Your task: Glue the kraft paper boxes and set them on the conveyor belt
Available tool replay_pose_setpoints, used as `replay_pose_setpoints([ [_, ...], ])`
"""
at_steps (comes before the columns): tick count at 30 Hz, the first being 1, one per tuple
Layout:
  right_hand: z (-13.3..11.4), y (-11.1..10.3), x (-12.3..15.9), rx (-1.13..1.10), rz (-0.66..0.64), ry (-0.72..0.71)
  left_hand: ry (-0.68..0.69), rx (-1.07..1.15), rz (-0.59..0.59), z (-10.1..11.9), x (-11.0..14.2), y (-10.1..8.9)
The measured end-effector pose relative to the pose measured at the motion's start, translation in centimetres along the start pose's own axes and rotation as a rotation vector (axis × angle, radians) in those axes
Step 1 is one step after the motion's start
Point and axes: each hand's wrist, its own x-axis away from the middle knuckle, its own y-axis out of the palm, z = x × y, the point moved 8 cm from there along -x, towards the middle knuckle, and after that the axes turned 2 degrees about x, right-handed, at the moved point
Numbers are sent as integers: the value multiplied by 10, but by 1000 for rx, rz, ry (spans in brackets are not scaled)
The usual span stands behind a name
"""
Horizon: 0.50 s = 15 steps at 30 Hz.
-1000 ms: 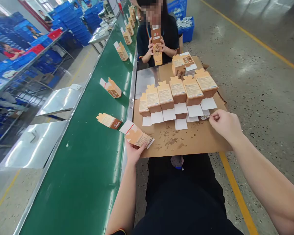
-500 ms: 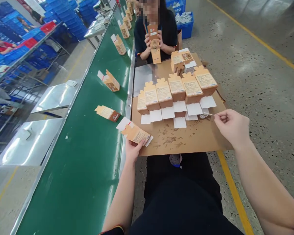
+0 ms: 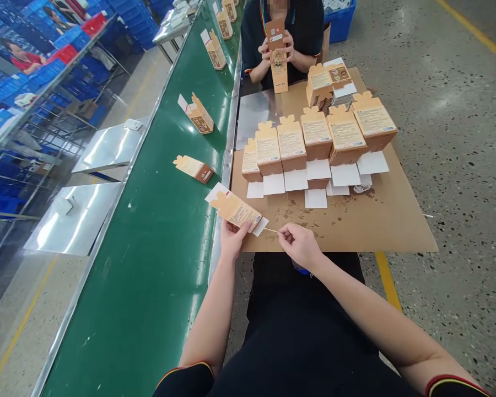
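Observation:
My left hand [image 3: 232, 238] grips an orange-and-brown carton [image 3: 237, 210] by its lower end, at the table's left edge. A white flap stands out at each end of the carton. Between the fingertips of my right hand [image 3: 301, 245] is a thin cotton swab [image 3: 271, 230], pale like a small stick. Its far tip reaches the carton's white end flap [image 3: 260, 226]; whether it touches, I cannot tell. A small round dish [image 3: 361, 188] sits by the carton row, partly covered by a flap.
Several cartons [image 3: 291, 143] stand in a row on the cardboard-covered table [image 3: 380, 220], white flaps toward me. Behind them lies a stack of flat cartons [image 3: 328, 82]. More cartons [image 3: 193, 168] ride the green conveyor [image 3: 149, 242]. Opposite, a co-worker's hands [image 3: 288, 47] hold a carton.
My right hand has moved left with the cotton swab, from beside the small dish to the carton's end flap. My left hand still holds the carton. The view has shifted a little.

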Motion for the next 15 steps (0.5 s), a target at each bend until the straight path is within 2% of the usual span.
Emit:
replay_pose_setpoints([
  [9, 8, 24, -2, 89, -116, -26, -4, 19, -18, 2, 0, 2],
  [12, 10, 14, -6, 109, -48, -27, 9, -2, -25, 1, 2, 3],
  [15, 13, -9, -5, 83, 74, -5, 40, -43, -14, 0, 7, 3],
])
